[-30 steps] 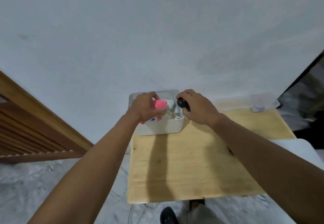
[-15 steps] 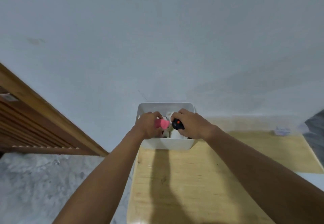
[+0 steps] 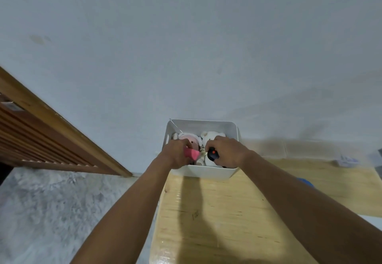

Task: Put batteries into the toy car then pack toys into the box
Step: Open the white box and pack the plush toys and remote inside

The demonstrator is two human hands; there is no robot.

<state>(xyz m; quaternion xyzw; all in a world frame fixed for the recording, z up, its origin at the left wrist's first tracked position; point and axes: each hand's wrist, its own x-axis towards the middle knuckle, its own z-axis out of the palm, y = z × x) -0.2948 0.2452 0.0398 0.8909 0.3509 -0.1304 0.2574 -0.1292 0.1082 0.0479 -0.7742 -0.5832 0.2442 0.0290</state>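
A white plastic box [image 3: 203, 172] stands at the far left of the wooden table, against the wall. Inside lie a pink plush toy [image 3: 190, 137] and a white plush toy [image 3: 213, 136]. My left hand [image 3: 175, 154] grips a pink toy [image 3: 191, 153] over the box's near left part. My right hand [image 3: 226, 153] grips a black object with a red dot [image 3: 213, 155], low inside the box beside the white plush. Much of the box's contents is hidden by both hands.
The wooden table [image 3: 237, 212] stretches toward me and to the right. A small pale item [image 3: 345, 160] lies at its far right by the wall, and a blue thing [image 3: 306, 182] peeks out behind my right forearm. A wooden slatted frame [image 3: 41, 137] stands left over marble floor.
The view has tilted up and closer to the box. Both hands have sunk lower into the box with the pink toy and the black object still held.
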